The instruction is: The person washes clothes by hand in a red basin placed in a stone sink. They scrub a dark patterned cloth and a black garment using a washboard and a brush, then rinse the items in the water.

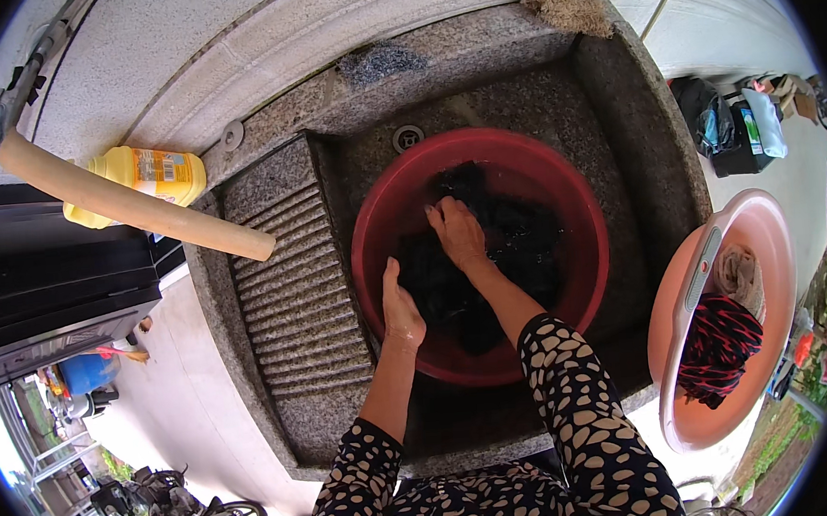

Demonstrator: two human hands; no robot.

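Dark cloth (490, 253) lies soaking in a red basin (572, 199) at the centre of the frame, inside a speckled stone sink (634, 118). Right hand (457, 231) presses palm-down on the wet cloth, fingers bent into the fabric. Left hand (401, 312) rests at the basin's left rim, fingers together and pointing up the frame; whether it grips any cloth I cannot tell. Left of the basin runs a ribbed stone washboard (296, 285). At the upper left, a beige hose (132, 206) crosses in front of a yellow bottle (154, 175) lying on its side. At the right edge, a pink basin (767, 233) holds 1 red-and-black striped garment (717, 347) and a beige cloth (741, 273).
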